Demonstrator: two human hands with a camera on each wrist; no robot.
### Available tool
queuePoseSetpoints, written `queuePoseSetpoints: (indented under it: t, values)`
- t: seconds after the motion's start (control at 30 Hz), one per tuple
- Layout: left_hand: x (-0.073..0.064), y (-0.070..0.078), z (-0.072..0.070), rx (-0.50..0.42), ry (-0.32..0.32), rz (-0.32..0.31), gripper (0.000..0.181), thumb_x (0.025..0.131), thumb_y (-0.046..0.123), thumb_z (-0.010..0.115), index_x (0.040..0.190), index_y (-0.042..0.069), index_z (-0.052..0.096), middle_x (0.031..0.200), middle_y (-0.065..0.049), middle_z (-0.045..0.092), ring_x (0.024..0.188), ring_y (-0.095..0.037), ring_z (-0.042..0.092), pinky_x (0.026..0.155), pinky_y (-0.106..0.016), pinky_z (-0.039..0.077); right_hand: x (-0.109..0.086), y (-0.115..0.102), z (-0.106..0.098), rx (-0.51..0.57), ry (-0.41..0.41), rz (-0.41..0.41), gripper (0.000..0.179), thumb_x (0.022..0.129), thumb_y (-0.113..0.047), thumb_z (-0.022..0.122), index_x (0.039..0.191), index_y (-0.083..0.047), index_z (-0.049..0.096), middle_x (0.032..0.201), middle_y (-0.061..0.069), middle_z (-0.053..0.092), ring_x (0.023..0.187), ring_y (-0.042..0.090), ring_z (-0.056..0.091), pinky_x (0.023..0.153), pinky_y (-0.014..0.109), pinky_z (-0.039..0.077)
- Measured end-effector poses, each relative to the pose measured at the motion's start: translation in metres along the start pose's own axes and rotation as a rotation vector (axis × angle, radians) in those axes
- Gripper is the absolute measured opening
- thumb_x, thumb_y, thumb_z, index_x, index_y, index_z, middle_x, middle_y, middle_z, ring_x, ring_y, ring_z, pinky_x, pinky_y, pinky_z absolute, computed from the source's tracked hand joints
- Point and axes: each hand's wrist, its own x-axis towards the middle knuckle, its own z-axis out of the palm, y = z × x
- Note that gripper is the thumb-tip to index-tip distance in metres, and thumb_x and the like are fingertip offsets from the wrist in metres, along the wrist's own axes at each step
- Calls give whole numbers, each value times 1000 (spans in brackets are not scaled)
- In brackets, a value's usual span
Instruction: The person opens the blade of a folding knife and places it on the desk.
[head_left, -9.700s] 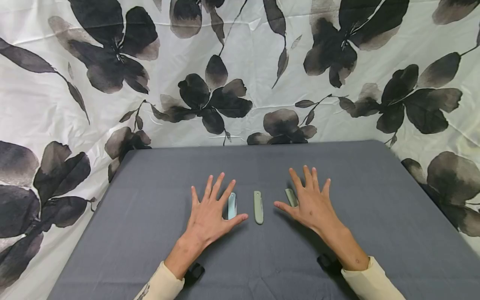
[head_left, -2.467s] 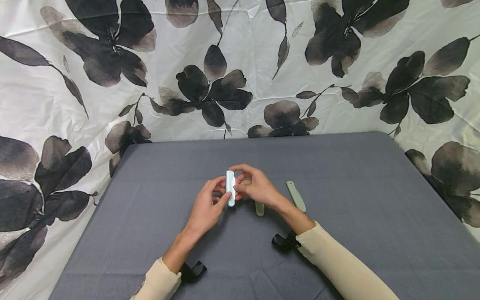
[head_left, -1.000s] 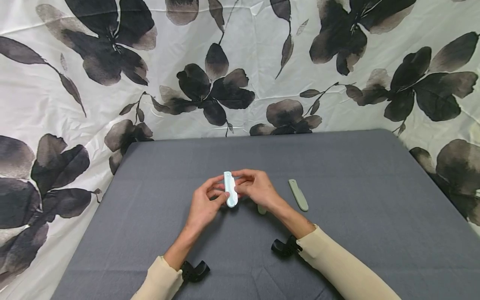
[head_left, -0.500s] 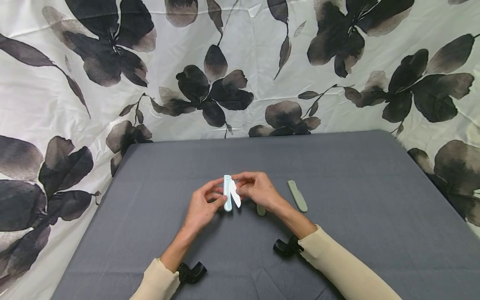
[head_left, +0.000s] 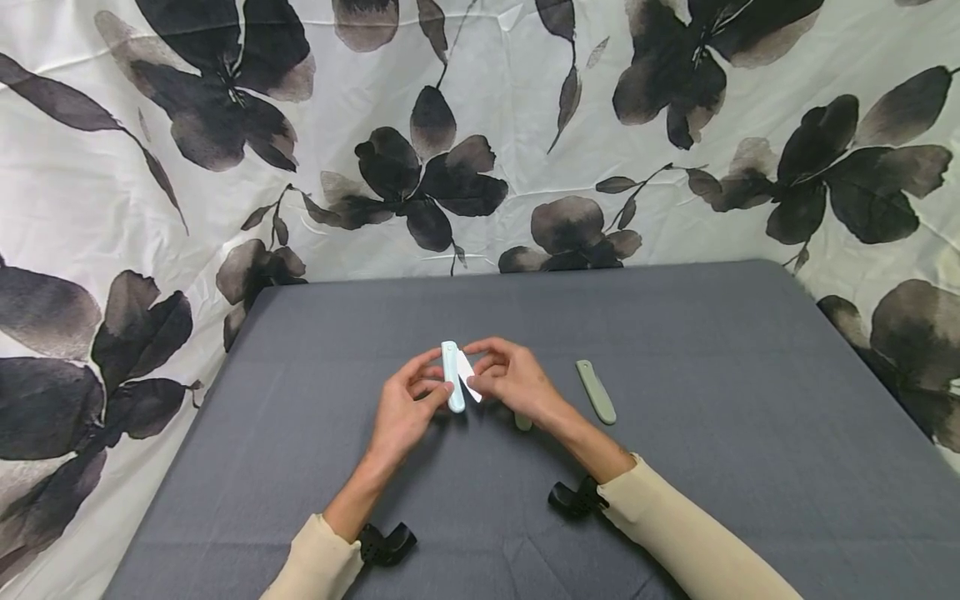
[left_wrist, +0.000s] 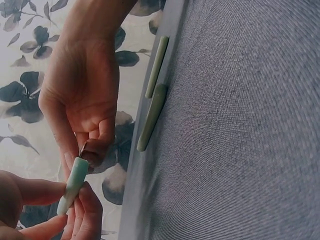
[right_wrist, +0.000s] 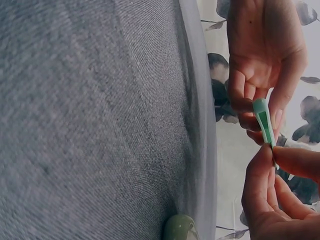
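Observation:
My left hand (head_left: 401,412) grips the pale blue handle of a folding knife (head_left: 452,379) between thumb and fingers, held above the table. The white-looking blade (head_left: 468,379) is swung partly out, at a narrow angle to the handle. My right hand (head_left: 519,382) pinches this blade between thumb and fingers, its index finger reaching to the knife's top end. In the right wrist view the handle (right_wrist: 263,119) shows its open slot. In the left wrist view a sliver of blade (left_wrist: 82,149) shows at the handle's end.
Two sage green folding knives lie closed on the grey cloth-covered table (head_left: 315,350). One green knife (head_left: 597,392) is right of my right hand; the other green knife (head_left: 522,422) is mostly hidden under that hand. A floral curtain (head_left: 480,92) hangs behind the table.
The blue knife lay on the table at first under spread hands; it was then picked up. Within the last second, the blade has swung out of the handle, its angle now slightly wider.

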Motion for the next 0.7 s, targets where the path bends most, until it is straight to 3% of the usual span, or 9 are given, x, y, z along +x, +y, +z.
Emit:
queuePoseSetpoints:
  t: [0.2, 0.57, 0.7]
  values:
    - [1, 1, 0, -10, 2, 2, 56, 93, -4, 70, 146, 10, 58, 122, -19, 67, 94, -17, 72, 75, -33, 60, 1, 0, 1, 12, 26, -9, 37, 90, 0, 73, 127, -2, 68, 95, 13, 71, 70, 11, 66, 68, 36, 58]
    - [1, 1, -2, -8, -12, 7, 55, 92, -6, 71, 144, 12, 62, 119, -20, 68, 90, -13, 70, 72, -29, 59, 1, 0, -5, -6, 20, -44, 33, 89, 3, 74, 121, 1, 72, 96, 19, 73, 70, 12, 67, 72, 49, 61]
    - [1, -1, -3, -9, -26, 7, 55, 92, -6, 70, 144, 11, 62, 118, -21, 67, 90, -11, 69, 72, -28, 59, 2, 0, -8, -9, 10, -43, 33, 88, 4, 74, 121, 1, 73, 96, 19, 73, 70, 12, 67, 72, 46, 62]
